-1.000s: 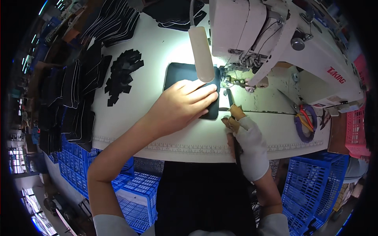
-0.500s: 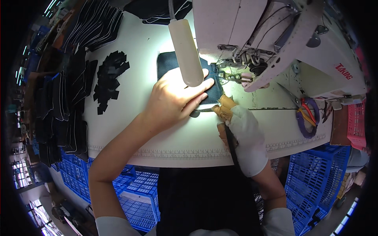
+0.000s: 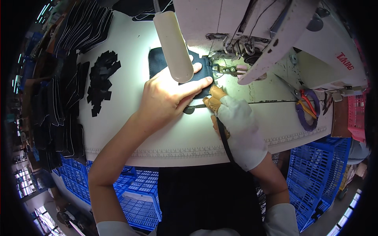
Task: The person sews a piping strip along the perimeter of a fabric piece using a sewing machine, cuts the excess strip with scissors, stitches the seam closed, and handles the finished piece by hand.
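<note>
A dark navy fabric piece (image 3: 156, 59) lies on the white sewing table, its right edge beside the presser foot (image 3: 225, 70) of the sewing machine. My left hand (image 3: 163, 94) rests flat on the fabric with fingers stretched out, the index fingertip near that right edge. A white lamp (image 3: 173, 45) hides part of this hand and the cloth. My right hand (image 3: 240, 122), in a white glove with tan-wrapped fingertips, is closed at the fabric's lower right corner. A narrow black strip (image 3: 224, 137) runs from its fingers down toward my lap.
Left are small black fabric pieces (image 3: 103, 78) and stacks of dark panels with white edging (image 3: 59, 102). Purple-handled scissors (image 3: 305, 114) lie at right with an orange-handled tool (image 3: 309, 103). Blue crates (image 3: 315, 169) stand below the table; a pink basket (image 3: 356, 118) is far right.
The whole view has shifted slightly, table and machine included. My left index finger reaches a little nearer the fabric's right edge. My right hand stays at the lower corner.
</note>
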The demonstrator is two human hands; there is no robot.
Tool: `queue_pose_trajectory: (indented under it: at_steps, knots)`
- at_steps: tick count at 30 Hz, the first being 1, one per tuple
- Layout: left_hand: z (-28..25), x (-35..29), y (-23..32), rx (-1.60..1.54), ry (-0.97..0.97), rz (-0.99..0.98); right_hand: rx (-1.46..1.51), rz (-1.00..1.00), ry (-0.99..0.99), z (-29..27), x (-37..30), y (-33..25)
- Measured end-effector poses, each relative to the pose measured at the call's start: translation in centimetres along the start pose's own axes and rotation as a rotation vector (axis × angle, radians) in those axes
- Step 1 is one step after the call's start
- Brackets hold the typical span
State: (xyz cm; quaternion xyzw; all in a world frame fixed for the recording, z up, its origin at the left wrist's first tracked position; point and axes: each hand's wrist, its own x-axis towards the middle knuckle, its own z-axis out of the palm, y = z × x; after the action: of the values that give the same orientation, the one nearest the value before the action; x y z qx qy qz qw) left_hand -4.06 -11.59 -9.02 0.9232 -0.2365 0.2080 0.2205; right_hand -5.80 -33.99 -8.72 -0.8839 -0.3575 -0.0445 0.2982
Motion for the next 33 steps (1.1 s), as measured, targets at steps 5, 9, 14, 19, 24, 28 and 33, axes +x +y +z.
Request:
queue_pose_trajectory:
  at_steps: [5,9,14,19,24,28,33]
  knots:
    - [0.2,0.7,-0.6,0.027,0.015,0.024,0.008,-0.035,0.023,-0.6,0.8,0.4]
    - [0.0,0.9,-1.2,-0.003,0.001,0.012,0.002,-0.082,0.037,-0.8,1.7,0.3]
    - [-0.4,0.7,-2.1,-0.146,-0.025,0.002,-0.018,-0.034,0.082,-0.3,1.4,-1.1]
    - [-0.6,1.0,-2.5,-0.203,-0.054,0.000,-0.076,0.032,-0.101,-0.8,1.5,-1.5]
    - [-0.5,1.5,-3.0,-0.210,-0.057,-0.045,-0.100,-0.040,0.029,-0.4,1.5,-1.2]
    - [-0.2,2.0,-3.5,-0.175,-0.071,-0.062,-0.141,-0.040,-0.020,-0.4,1.0,-0.9]
    - [0.1,2.6,-5.0,-0.248,-0.090,-0.119,-0.173,-0.058,-0.004,-1.0,1.2,-1.4]
